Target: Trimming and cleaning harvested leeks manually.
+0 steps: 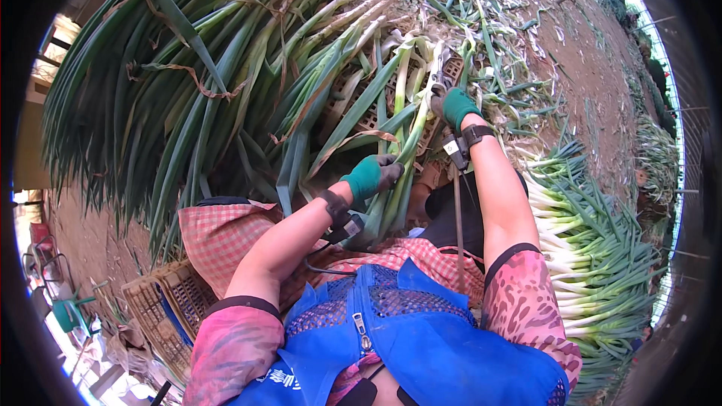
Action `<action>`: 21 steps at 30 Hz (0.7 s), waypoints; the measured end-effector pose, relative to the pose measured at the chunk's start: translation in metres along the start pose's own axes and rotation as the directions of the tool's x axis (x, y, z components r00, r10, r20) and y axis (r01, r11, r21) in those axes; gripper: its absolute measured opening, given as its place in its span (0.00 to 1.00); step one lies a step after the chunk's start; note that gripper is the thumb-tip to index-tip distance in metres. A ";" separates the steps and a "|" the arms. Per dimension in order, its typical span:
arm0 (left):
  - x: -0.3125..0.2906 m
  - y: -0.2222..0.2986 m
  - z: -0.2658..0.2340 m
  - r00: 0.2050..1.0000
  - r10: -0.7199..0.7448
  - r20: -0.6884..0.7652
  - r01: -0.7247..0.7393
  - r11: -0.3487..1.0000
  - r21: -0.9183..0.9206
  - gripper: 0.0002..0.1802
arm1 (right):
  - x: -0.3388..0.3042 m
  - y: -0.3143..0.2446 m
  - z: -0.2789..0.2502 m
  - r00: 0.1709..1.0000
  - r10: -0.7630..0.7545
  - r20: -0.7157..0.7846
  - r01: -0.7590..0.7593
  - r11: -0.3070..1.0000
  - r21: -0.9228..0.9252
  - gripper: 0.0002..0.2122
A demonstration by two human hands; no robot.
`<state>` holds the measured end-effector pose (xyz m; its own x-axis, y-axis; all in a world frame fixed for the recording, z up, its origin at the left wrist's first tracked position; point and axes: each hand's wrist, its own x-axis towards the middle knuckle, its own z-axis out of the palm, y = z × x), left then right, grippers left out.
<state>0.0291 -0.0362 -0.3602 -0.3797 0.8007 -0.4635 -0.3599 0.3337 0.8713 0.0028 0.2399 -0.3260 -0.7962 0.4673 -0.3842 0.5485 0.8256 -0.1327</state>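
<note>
My left hand point(371, 177), in a green glove with dark fingertips, is closed round the green leaves of a long leek-like green onion point(414, 137). Farther up, my right hand point(456, 107), gloved the same way, has its fingers closed by the pale shaft of that stalk. The stalk slants away from my lap, root end far. Beneath it lie loose leaves and a tan slatted crate point(453, 69). A big heap of untrimmed green onions point(195, 98) spreads to the left of my hands, with withered leaves and roots pointing far right.
On the right lies a row of cleaned green onions point(564, 244) with white shafts. Peeled leaf scraps point(519, 90) litter the dirt floor point(594, 53). A thin rod point(458, 229) stands by my right knee. Another tan crate point(154, 312) sits at the lower left.
</note>
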 end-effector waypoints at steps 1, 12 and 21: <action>0.001 0.003 0.001 1.000 0.005 0.006 -0.005 1.000 0.003 0.22 | 0.002 0.004 -0.005 1.000 0.015 -0.001 -0.015 1.000 -0.021 0.25; 0.006 0.055 -0.120 0.534 0.547 -0.645 0.167 0.679 0.715 0.30 | -0.091 -0.039 0.004 0.977 0.030 0.209 -0.044 0.997 0.064 0.29; 0.005 0.025 -0.143 0.818 0.114 -0.564 0.294 0.760 0.579 0.32 | -0.112 -0.034 0.034 0.987 0.055 0.151 -0.076 0.987 0.141 0.29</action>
<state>-0.1032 -0.0951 -0.3638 -0.8323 0.4120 -0.3709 0.1086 0.7773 0.6197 0.0817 0.1488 -0.3093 -0.7173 0.4588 -0.5244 0.6383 0.7344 -0.2307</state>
